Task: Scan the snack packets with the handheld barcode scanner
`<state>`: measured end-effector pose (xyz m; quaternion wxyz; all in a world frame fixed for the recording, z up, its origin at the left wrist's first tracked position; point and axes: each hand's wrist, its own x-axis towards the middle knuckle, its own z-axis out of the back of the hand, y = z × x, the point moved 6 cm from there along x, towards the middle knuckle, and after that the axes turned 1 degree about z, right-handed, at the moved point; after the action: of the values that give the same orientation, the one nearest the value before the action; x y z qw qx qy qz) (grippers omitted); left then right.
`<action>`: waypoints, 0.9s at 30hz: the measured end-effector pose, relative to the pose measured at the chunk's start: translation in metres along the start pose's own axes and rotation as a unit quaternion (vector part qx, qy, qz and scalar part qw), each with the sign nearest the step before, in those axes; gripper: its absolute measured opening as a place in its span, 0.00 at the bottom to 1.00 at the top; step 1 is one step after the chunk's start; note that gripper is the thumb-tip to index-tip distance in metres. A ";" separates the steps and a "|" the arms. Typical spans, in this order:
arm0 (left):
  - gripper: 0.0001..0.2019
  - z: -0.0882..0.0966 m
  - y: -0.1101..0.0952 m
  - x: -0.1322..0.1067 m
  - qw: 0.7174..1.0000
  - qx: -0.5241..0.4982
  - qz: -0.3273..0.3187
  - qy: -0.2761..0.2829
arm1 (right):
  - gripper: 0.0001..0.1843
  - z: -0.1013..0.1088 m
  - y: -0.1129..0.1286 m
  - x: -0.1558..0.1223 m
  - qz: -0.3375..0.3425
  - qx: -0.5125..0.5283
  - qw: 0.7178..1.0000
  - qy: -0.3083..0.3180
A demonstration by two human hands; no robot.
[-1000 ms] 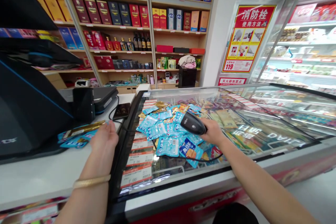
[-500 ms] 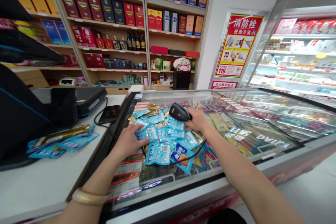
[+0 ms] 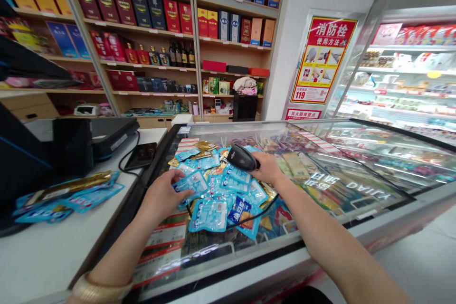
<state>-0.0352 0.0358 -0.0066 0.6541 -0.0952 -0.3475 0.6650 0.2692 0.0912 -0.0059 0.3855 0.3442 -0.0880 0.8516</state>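
Right of our curled left hand, a flat, shiny blue packet points away; we can't tell if it's gripped. Our right hand, farther off, holds a rounded black scanner.

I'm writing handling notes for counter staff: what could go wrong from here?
The black cable lies across a packet, so moving the scanner in the right hand might drag it. Packets overlap loosely on the glass top, so the left hand could disturb neighbours when lifting one.
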 end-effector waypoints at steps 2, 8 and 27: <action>0.16 0.002 0.005 0.000 0.999 -0.046 0.019 -0.005 | 0.17 0.001 0.004 0.000 0.006 -0.002 1.000 -0.004; 0.20 0.011 0.014 -0.002 0.953 -0.275 0.105 -0.073 | 0.18 0.005 0.020 0.001 0.037 0.014 0.999 -0.020; 0.26 -0.012 0.015 -0.004 0.846 -0.487 0.216 -0.031 | 0.20 -0.004 0.052 0.005 0.097 0.014 0.995 0.015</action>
<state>-0.0401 0.0377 -0.0255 0.3522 -0.4533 -0.6178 0.5374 0.2278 0.0604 -0.0002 0.2974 0.3265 -0.1032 0.8912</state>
